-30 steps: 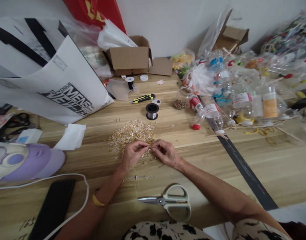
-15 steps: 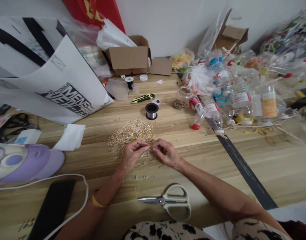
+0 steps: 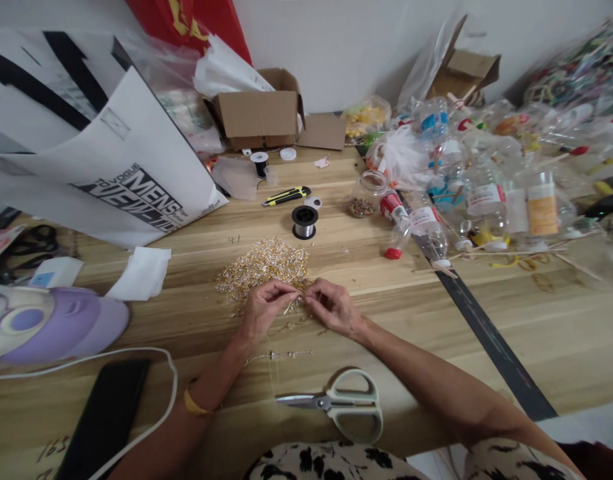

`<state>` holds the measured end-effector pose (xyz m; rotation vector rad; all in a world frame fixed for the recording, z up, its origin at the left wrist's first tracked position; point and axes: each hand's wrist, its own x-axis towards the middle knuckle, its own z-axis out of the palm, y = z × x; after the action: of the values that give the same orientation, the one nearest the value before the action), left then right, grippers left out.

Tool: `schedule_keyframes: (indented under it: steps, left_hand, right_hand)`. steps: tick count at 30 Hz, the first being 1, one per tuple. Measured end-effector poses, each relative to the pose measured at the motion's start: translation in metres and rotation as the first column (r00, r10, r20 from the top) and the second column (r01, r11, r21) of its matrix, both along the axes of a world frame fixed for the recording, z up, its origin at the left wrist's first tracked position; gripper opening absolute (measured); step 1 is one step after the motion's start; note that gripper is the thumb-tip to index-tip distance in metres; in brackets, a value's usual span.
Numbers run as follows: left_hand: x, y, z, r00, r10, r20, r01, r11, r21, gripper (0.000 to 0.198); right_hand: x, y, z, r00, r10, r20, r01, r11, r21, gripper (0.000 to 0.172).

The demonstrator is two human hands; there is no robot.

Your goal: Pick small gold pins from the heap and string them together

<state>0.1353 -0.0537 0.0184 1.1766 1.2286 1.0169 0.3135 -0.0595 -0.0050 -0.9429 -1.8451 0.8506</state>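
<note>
My left hand (image 3: 267, 305) and my right hand (image 3: 335, 307) meet fingertip to fingertip at the near right edge of a pile of small gold and silver beads or charms (image 3: 263, 265). Both pinch closed. Whatever sits between the fingertips is too small to make out. A gold chain piece (image 3: 290, 325) lies just below the hands, partly in their shadow. Nearer to me a silver beaded chain (image 3: 281, 355) is laid out straight. Cream-handled scissors (image 3: 336, 402) rest on the table close to my body, blades pointing left.
Beyond the pile stand a spool of clear thread (image 3: 305, 223), a yellow-black box cutter (image 3: 286, 195) and a jar of beads (image 3: 362, 200). Plastic bottles (image 3: 481, 200) crowd the right back. At left are a white bag (image 3: 136, 167), a purple device (image 3: 86, 323) and a black phone (image 3: 106, 413).
Almost nothing differs. Both hands stay in the same place with only a slight shift of the fingertips.
</note>
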Motion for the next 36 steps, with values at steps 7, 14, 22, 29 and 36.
schedule_keyframes:
  steps: [7, 14, 22, 29, 36]
  left_hand:
    - [-0.0002, 0.0, 0.0009, 1.0, 0.007, -0.012, -0.007, 1.0, 0.004, 0.012]
    - [0.0004, -0.0007, 0.0005, 1.0, 0.007, -0.013, -0.007, 1.0, -0.005, 0.013]
    - [0.0016, -0.0022, 0.003, 1.0, 0.001, -0.025, -0.002, 1.0, -0.023, 0.013]
    - [0.0015, -0.0025, 0.0034, 0.999, -0.011, -0.053, 0.009, 0.999, -0.036, 0.013]
    - [0.0012, -0.0025, 0.0036, 0.998, -0.021, -0.059, 0.019, 0.999, -0.039, 0.013]
  right_hand:
    - [-0.0006, 0.0003, -0.0008, 1.0, 0.004, 0.003, -0.004, 1.0, 0.01, 0.009]
    - [-0.0006, 0.0, 0.0003, 1.0, 0.002, 0.007, -0.002, 1.0, -0.002, 0.013]
    - [-0.0001, 0.0002, -0.0017, 1.0, 0.001, 0.009, -0.001, 1.0, -0.012, 0.012]
    - [-0.0004, 0.0006, -0.0018, 1.0, -0.002, 0.009, 0.002, 1.0, -0.01, 0.013]
    - [-0.0003, 0.0007, -0.0014, 1.0, 0.002, 0.018, -0.002, 1.0, -0.011, 0.012]
